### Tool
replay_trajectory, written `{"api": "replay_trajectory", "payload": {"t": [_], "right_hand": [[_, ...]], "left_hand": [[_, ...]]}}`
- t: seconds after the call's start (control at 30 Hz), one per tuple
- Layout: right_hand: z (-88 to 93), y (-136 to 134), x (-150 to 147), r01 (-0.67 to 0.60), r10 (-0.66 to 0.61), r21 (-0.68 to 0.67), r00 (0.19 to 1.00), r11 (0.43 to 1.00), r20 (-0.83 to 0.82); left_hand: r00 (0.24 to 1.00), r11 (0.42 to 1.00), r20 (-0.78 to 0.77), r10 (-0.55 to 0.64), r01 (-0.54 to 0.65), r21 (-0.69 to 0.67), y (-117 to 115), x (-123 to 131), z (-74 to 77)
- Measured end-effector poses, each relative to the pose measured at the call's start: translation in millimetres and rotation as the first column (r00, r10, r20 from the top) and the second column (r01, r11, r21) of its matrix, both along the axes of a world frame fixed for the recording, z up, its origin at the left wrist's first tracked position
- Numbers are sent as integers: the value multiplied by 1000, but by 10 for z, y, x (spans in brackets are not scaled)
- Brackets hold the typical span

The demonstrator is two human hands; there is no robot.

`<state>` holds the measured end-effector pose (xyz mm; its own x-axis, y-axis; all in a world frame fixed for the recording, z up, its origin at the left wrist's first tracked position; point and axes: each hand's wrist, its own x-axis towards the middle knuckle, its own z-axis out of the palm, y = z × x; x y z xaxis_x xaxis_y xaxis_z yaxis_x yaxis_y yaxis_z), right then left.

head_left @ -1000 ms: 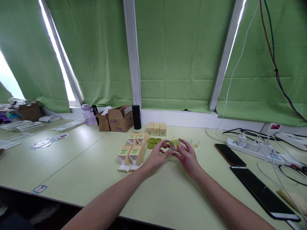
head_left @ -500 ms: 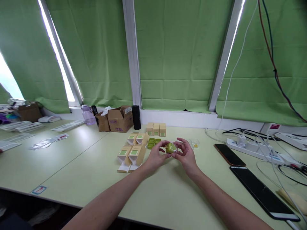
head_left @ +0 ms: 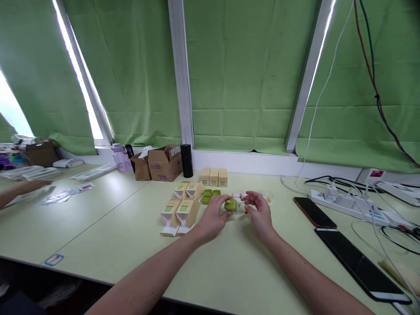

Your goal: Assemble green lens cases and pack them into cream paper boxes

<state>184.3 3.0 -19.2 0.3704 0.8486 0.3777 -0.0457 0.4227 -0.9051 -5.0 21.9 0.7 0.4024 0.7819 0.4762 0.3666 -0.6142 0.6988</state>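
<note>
My left hand (head_left: 214, 214) pinches a small glossy olive-green case (head_left: 230, 204) between thumb and fingers, low over the table. To its right, my right hand (head_left: 259, 213) has its fingers apart and curved, with nothing visible between them. Small pinkish-white pieces (head_left: 236, 196) show behind and between the hands; their kind is unclear. Several square green cases (head_left: 207, 198) stand just behind my left hand. A clear plastic piece with a yellow spot (head_left: 267, 196) lies beyond my right fingers. Opened kraft cartons (head_left: 185, 209) with green label squares lie left of my left hand.
Three closed kraft boxes (head_left: 214, 177) stand at the back near a black cylinder (head_left: 186, 161) and a cardboard box (head_left: 164, 164). On the right are two phones (head_left: 357, 258) and a power strip (head_left: 344, 203). Another person's hand (head_left: 31, 187) reaches in at far left.
My right hand has come away from the green case, which has moved slightly left and down in my left hand. Pinkish-white pieces now show. Another person's hand has entered at left.
</note>
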Motion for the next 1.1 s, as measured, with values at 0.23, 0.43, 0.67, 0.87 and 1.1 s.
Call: {"api": "replay_trajectory", "payload": {"t": [0.23, 0.43, 0.67, 0.87, 1.1], "right_hand": [[-7, 9, -1, -21, 21, -7, 1000, 1000, -14], [-4, 1, -6, -32, 32, -14, 999, 999, 0], [6, 0, -16, -40, 40, -11, 999, 999, -2], [-6, 9, -6, -57, 56, -13, 998, 998, -26], [-21, 14, -1, -48, 48, -29, 999, 998, -4]], "left_hand": [[995, 999, -91, 36, -34, 16, 2, -1, 2], [983, 997, -169, 67, -62, 37, -4, -1, 0], [962, 996, -264, 75, -62, 57, 7, 4, 1], [949, 996, -306, 78, -59, 72, 25, 3, -17], [943, 994, -319, 96, -73, 82, -8, 11, -30]]}}
